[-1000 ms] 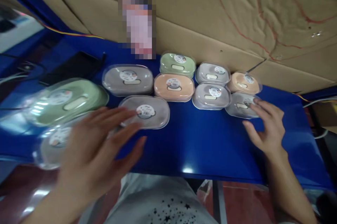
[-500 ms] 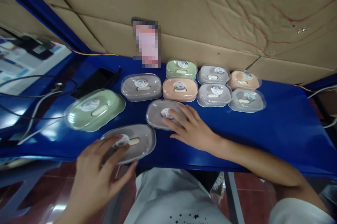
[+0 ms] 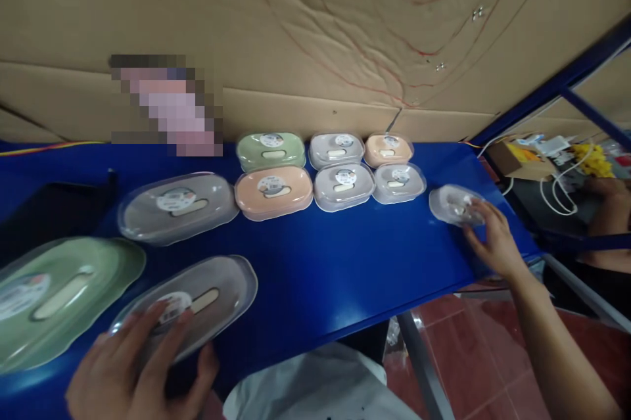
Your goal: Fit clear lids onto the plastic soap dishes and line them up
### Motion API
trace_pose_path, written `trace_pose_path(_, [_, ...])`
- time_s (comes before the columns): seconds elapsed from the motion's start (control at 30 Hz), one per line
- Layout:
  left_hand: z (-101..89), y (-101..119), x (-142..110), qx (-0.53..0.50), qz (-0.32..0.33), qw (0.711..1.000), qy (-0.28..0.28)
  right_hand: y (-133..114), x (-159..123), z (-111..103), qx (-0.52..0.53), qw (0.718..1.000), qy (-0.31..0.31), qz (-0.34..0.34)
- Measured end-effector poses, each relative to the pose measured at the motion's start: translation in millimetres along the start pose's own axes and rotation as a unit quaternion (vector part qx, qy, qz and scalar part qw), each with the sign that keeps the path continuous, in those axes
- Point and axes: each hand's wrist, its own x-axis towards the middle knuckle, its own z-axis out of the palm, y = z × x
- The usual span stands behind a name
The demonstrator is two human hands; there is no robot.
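Note:
My left hand lies over the near grey oval plastic box, fingers spread on its clear lid and thumb apart by the front edge. Far to the right, my right hand has its fingers and thumb on another grey oval box, covering its right end. Each box has a clear lid, a round label and a pale oblong latch. A large green box sits left of my left hand, cut by the frame edge.
Along the cardboard wall stand green, peach and several grey boxes in two rows. A dark flat device lies at left. Beyond the blue table, at right, are a cardboard box and another person's arm.
My right hand has carried a grey box from the middle to the table's right end. My left hand stays at the near grey box. The view has swung right.

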Motion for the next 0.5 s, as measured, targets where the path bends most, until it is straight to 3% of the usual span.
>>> trace_pose_path(0.13, [-1.6,-14,4,0.015,0.067,0.998,0.01,34,82,23,0.015,1.0,-0.011,0.015])
trace_pose_path(0.27, [-5.4,-17,5,-0.001,0.095,0.995,-0.017,25,147,31,0.03,0.999,-0.03,0.004])
trace_pose_path(0.33, [-6.0,-7,6,-0.029,0.112,0.992,-0.049,2,154,26,0.03,0.999,-0.012,0.002])
trace_pose_path(0.43, [0.9,26,12,-0.076,0.142,0.985,-0.065,-67,124,13,0.052,0.997,0.047,-0.038])
trace_pose_path(0.5, [11.6,57,20,-0.097,0.175,0.976,-0.091,-127,85,8,0.119,0.979,0.049,-0.16])
